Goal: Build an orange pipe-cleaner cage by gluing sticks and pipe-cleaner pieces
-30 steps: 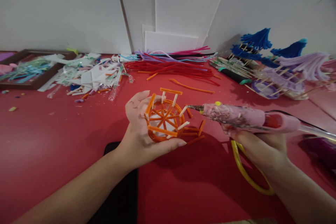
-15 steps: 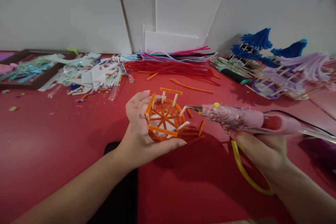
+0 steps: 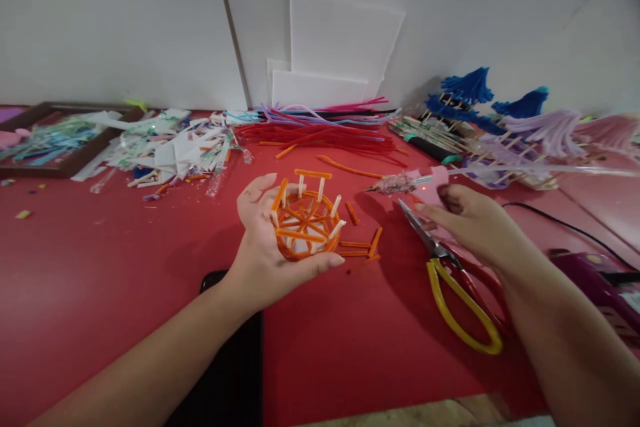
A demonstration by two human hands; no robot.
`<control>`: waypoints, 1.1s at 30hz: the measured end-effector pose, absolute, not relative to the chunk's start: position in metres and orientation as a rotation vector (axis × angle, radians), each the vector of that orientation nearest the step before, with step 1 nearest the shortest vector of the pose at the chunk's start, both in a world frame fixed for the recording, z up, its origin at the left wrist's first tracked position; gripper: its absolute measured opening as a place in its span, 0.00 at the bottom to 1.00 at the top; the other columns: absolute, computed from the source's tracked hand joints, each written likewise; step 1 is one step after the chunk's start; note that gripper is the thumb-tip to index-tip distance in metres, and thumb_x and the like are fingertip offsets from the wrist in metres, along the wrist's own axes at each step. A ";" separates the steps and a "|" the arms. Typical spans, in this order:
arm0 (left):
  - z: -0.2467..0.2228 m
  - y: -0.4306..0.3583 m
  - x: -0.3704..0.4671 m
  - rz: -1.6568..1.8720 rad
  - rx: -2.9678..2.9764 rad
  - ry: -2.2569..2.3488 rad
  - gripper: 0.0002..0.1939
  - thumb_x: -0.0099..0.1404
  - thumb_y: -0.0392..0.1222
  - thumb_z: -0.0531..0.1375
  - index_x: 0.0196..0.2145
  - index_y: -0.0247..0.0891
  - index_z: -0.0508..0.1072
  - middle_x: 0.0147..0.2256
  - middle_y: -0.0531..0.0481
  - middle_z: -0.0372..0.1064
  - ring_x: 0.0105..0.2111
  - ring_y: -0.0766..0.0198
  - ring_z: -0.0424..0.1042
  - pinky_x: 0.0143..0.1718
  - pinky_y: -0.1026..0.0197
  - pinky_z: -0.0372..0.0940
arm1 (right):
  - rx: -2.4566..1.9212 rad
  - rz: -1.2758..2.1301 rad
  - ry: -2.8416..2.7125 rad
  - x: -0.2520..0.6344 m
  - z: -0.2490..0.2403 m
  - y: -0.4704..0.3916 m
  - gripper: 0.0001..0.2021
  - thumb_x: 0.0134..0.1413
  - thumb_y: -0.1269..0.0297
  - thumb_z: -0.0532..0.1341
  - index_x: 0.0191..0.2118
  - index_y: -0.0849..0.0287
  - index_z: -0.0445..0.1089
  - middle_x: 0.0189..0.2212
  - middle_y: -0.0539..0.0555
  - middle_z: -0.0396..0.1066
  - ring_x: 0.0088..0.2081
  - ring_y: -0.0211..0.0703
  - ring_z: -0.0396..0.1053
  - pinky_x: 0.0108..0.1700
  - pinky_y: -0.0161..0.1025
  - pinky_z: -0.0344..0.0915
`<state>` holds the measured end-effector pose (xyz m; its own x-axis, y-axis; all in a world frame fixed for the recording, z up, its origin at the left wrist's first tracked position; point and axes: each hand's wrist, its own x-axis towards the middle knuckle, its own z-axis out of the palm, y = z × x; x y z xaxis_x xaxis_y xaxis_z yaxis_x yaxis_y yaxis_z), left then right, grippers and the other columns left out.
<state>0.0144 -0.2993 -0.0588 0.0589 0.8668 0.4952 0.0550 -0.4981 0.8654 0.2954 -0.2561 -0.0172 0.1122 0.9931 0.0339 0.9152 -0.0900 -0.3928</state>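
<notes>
My left hand (image 3: 270, 240) cups a round orange frame (image 3: 305, 248) with pale upright sticks; short orange bars lie across the tops of some of them, while two sticks on the right have bare tops. My right hand (image 3: 465, 213) is wrapped round the pink glue gun (image 3: 400, 183), whose dark nozzle points left, apart from the frame. Below that hand, scissors (image 3: 463, 310) with one yellow and one red handle rest on the red table (image 3: 320, 360). Short orange pieces (image 3: 374, 242) lie right of the frame.
Red and purple fuzzy stems (image 3: 320, 135) lie along the wall, with white scraps (image 3: 177, 150) to their left. Blue and lilac models (image 3: 540, 130) stand at the back right. A black flat object (image 3: 230, 367) sits beneath my left forearm; a black cord (image 3: 555, 217) runs at right.
The glue gun has moved up and away from the frame's bare sticks, and its body has turned. More of the scissors shows. The view has shifted slightly; my left hand still holds the frame.
</notes>
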 end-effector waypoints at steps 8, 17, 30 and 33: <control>-0.055 -0.301 0.012 1.454 1.725 1.011 0.43 0.55 0.42 0.71 0.57 0.47 0.45 0.55 0.37 0.58 0.53 0.50 0.72 0.49 0.44 0.74 | -2.100 0.132 -2.050 0.299 -0.036 -0.250 0.15 0.55 0.57 0.57 0.20 0.54 0.60 0.21 0.54 0.67 0.27 0.46 0.66 0.31 0.41 0.59; -0.068 -0.293 0.000 1.563 1.841 0.998 0.55 0.46 0.77 0.63 0.59 0.43 0.49 0.53 0.35 0.62 0.54 0.41 0.70 0.52 0.36 0.67 | -1.292 0.122 -2.517 0.256 -0.018 -0.270 0.09 0.61 0.65 0.58 0.37 0.57 0.77 0.37 0.58 0.77 0.42 0.49 0.72 0.48 0.46 0.66; -0.033 -0.289 0.010 1.516 0.874 1.157 0.35 0.55 0.77 0.55 0.42 0.43 0.62 0.30 0.51 0.74 0.21 0.63 0.71 0.19 0.62 0.64 | -1.454 0.486 -2.333 0.234 0.012 -0.247 0.06 0.53 0.67 0.59 0.32 0.60 0.73 0.28 0.53 0.75 0.29 0.40 0.70 0.34 0.36 0.63; -0.032 -0.290 0.011 1.445 0.858 1.196 0.31 0.58 0.72 0.58 0.38 0.39 0.68 0.30 0.50 0.75 0.19 0.68 0.69 0.18 0.66 0.62 | -1.471 0.897 -1.961 0.236 0.038 -0.248 0.09 0.50 0.59 0.62 0.27 0.58 0.73 0.20 0.48 0.69 0.23 0.36 0.63 0.27 0.34 0.58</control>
